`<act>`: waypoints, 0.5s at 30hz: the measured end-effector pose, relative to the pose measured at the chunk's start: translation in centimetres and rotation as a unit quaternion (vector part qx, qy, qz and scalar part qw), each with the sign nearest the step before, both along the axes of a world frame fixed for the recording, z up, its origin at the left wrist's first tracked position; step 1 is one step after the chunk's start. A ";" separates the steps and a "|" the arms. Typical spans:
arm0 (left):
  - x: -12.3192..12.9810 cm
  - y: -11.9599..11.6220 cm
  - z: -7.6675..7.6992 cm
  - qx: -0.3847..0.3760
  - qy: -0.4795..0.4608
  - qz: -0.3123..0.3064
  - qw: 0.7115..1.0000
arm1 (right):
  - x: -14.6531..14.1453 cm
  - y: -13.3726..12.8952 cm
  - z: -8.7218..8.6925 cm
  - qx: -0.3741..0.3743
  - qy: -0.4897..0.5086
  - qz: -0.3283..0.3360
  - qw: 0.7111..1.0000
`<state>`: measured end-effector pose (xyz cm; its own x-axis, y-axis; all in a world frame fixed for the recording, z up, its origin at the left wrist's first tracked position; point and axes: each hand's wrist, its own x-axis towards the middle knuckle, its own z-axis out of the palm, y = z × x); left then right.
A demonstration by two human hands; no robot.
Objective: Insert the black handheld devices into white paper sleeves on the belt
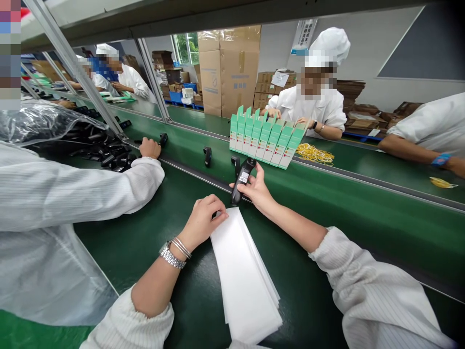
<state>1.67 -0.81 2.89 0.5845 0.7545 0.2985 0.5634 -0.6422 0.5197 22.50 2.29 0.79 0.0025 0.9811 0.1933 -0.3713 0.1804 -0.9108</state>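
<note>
A black handheld device [241, 182] with a white label is gripped in my right hand [258, 188], held tilted over the rail at the belt's near edge. My left hand [207, 217] has its fingers bent together at the top corner of a stack of long white sheets [247, 281]; its thumb and fingertips meet at the paper's edge. The stack lies on the green table between my forearms. Just behind the held device, another black device [235, 164] stands on the green belt [327, 186], and one more [207, 156] is farther left.
Green-and-white boxes [259, 138] stand in a row on the belt, beside yellow rubber bands [314, 154]. A neighbour's sleeved arm [80, 186] reaches in at left, near piled black devices [112, 152]. A person in white [312, 102] works opposite.
</note>
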 end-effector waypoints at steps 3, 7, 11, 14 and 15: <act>0.1 -0.2 -0.1 0.000 -0.048 -0.011 0.999 | -0.8 -0.7 -0.2 -0.001 0.001 0.021 1.000; 0.3 -0.8 0.1 -0.001 -0.108 -0.021 0.994 | -1.8 -1.5 -0.1 0.010 0.004 0.048 0.999; 0.3 -1.2 0.6 0.030 -0.174 0.025 0.984 | -2.8 -2.7 0.0 -0.025 -0.020 0.112 0.993; 0.2 -1.1 0.8 0.061 -0.207 0.112 0.970 | -3.6 -3.9 -0.1 -0.075 -0.045 0.234 0.968; 0.2 -0.9 0.7 0.061 -0.213 0.131 0.966 | -3.9 -4.3 -0.1 -0.090 -0.050 0.273 0.957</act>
